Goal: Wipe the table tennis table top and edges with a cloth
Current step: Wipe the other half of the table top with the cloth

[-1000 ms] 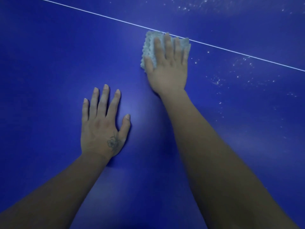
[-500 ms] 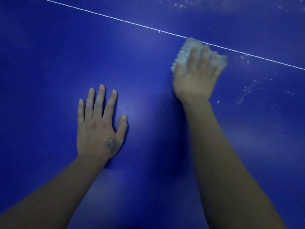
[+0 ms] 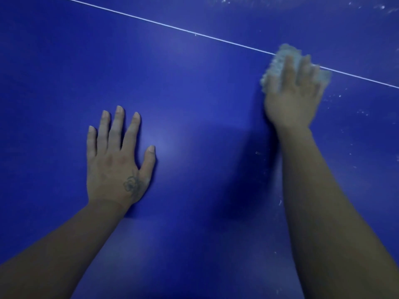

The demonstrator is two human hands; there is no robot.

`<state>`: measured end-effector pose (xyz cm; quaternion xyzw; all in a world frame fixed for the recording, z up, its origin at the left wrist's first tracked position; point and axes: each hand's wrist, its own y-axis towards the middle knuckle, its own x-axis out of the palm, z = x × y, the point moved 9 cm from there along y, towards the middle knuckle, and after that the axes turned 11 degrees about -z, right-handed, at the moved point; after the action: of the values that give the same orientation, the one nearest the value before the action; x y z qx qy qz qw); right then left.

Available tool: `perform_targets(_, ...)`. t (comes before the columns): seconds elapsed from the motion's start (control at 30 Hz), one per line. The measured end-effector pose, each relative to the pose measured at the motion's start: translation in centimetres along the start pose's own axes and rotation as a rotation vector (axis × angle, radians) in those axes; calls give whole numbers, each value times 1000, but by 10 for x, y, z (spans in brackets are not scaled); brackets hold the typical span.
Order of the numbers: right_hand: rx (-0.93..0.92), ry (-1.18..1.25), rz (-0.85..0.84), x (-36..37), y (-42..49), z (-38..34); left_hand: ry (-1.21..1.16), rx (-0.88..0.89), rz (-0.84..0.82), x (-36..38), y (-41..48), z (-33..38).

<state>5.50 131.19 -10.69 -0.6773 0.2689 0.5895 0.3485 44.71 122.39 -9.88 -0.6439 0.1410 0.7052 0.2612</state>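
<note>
Cloth is being pressed flat by right hand, fingers straight, slightly spread; rightward specks are being left unwiped.

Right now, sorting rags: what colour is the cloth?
The cloth is pale grey-white; head view shows it.

The table top is shown in deep, even blue, crossed across the upper frame by a thin white line. The cloth at upper right is seen as pale grey-white, nubbed. White specks are scattered at the right edge; a dark flower-like tattoo is marked on the left hand.
</note>
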Motion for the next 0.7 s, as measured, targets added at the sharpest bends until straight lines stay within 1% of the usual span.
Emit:
perform_targets(0.03,73,55,-49,1,-2,15,-1,0,3,0,0,0)
perform_targets(0.1,174,118,-81,1,-10,19,2,-1,2,-1,-1,-1)
perform_targets(0.17,176,117,-65,4,-18,-4,5,-1,-4,-1,-2,0)
perform_targets(0.23,84,103,-52,7,-28,-42,5,0,-5,0,-2,1)
perform_targets(0.33,-121,72,-75,15,-55,-84,-5,2,-5,0,-1,0)
perform_targets(0.4,-212,60,-86,17,-65,-76,-8,-2,-8,-1,-1,0)
perform_targets(0.43,-210,46,-75,17,-63,-59,-9,-2,-8,-2,-1,0)
perform_targets(0.47,-176,29,-53,14,-59,-37,-10,-1,-7,-2,-1,0)
perform_targets(0.53,-50,29,-37,6,-48,12,-9,-2,-8,-2,-1,1)
perform_targets(0.6,95,92,-74,3,-44,46,-11,-4,-10,-2,-2,0)
perform_targets(0.67,189,127,-71,4,-48,45,-13,-2,-5,-3,-2,0)
perform_targets(0.7,198,119,-54,5,-53,33,-13,0,-3,-4,-2,0)
